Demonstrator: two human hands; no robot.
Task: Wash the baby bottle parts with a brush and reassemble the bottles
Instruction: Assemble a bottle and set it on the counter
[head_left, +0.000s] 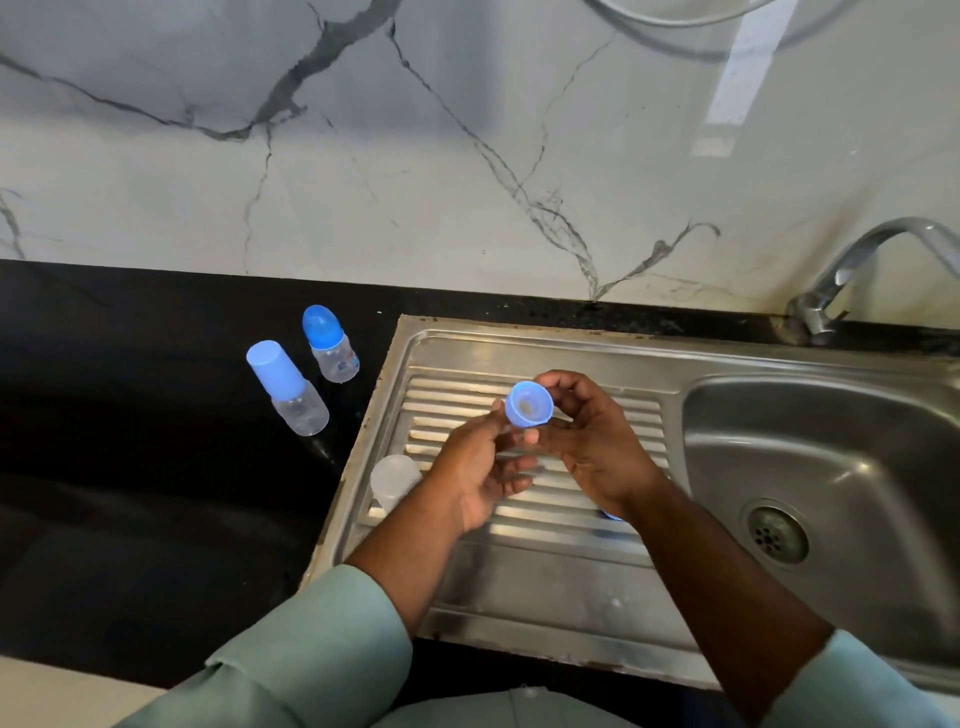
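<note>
Blue bottle cap (528, 411) up over the ribbed steel drainboard (545, 566), open side toward the camera, pinched at its rim by right hand (589, 454). Left hand (475, 475) just beside, fingers loosely curled, fingertips at the cap's underside. Two capped baby bottles (311, 374) upright on black counter (130, 441), left of the sink (831, 467).

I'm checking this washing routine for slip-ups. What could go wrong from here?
The blue cap is pinched only at its rim by the right hand; it could drop onto the drainboard. A brownish patch shows inside it; it may get missed. The left hand could knock the clear bottle beside its wrist.
</note>
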